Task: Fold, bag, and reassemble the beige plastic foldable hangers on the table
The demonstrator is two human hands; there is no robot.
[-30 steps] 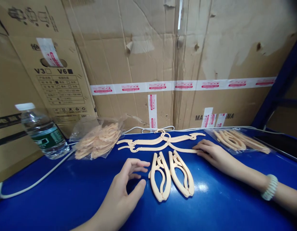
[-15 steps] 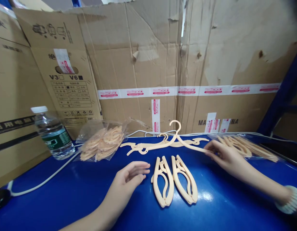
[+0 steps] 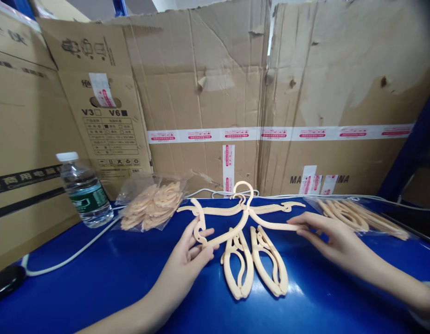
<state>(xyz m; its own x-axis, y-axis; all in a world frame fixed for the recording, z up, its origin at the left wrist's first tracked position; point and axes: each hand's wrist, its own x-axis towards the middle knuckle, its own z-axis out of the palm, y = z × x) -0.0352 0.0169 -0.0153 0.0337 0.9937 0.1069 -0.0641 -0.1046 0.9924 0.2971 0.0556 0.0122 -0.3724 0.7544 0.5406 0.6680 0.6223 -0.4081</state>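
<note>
Between my two hands a cream folding clothes hanger (image 3: 234, 234) is spread out, its hook pointing up and away from me. My left hand (image 3: 190, 253) grips the left arm's end, where a curved hinged piece sticks up past the fingers. With fingertips closed, my right hand (image 3: 322, 229) pinches the tip of the right arm. Below it on the blue table lie two folded hangers, a left one (image 3: 248, 273) and a right one (image 3: 283, 273), side by side. Another opened hanger (image 3: 218, 211) lies behind the held one, partly hidden by it.
A clear bag of folded hangers (image 3: 152, 204) lies at the left, next to a water bottle (image 3: 86, 190). More bagged hangers (image 3: 361, 215) lie at the right. Cardboard sheets (image 3: 201, 102) stand along the back. A white cable (image 3: 72, 264) crosses the left side.
My left hand, empty before, has taken hold of the hanger's left arm. The hanger has come nearer, its hook has turned over to face left, and its hinged left piece has swung up.
</note>
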